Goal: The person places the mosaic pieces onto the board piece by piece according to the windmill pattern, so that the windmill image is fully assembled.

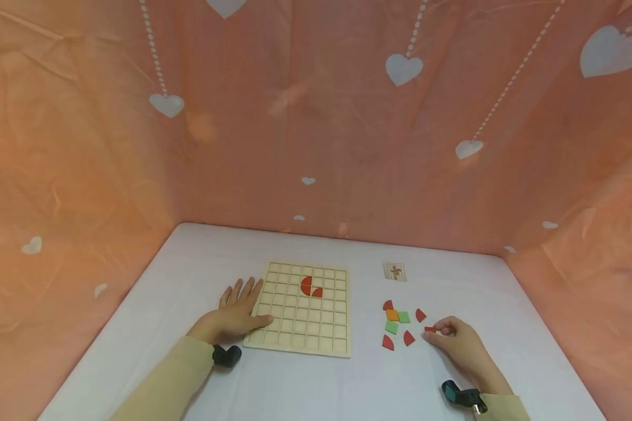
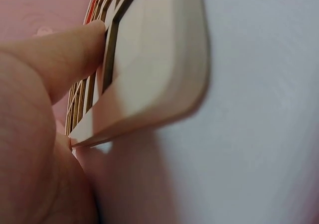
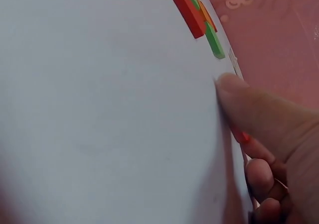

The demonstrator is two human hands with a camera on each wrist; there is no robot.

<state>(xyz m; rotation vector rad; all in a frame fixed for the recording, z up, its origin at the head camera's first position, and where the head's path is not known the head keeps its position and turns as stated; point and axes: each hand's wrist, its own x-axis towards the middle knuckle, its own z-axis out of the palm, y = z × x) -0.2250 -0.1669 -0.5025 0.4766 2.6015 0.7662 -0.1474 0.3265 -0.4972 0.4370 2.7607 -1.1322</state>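
Note:
A wooden grid board (image 1: 301, 342) lies left of the middle of the table, with red quarter-circle pieces (image 1: 318, 292) in a few of its upper cells. My left hand (image 1: 235, 314) rests along the board's left edge, fingers spread and straight. Its thumb (image 2: 75, 55) lies on the grid near the lower corner. Further right, my right hand (image 1: 462, 345) pinches a red piece (image 1: 430, 329) between thumb and fingertips, low over the table. In the right wrist view most of that red piece (image 3: 242, 135) is hidden behind the thumb.
Left of the right hand lie several loose red quarter-circles (image 1: 408, 338), two green squares (image 1: 391, 327) and an orange square (image 1: 392, 316). Behind them is a small card (image 1: 395, 271) with a grid pattern. Pink cloth (image 1: 326, 175) with hearts surrounds the white table (image 1: 295, 386).

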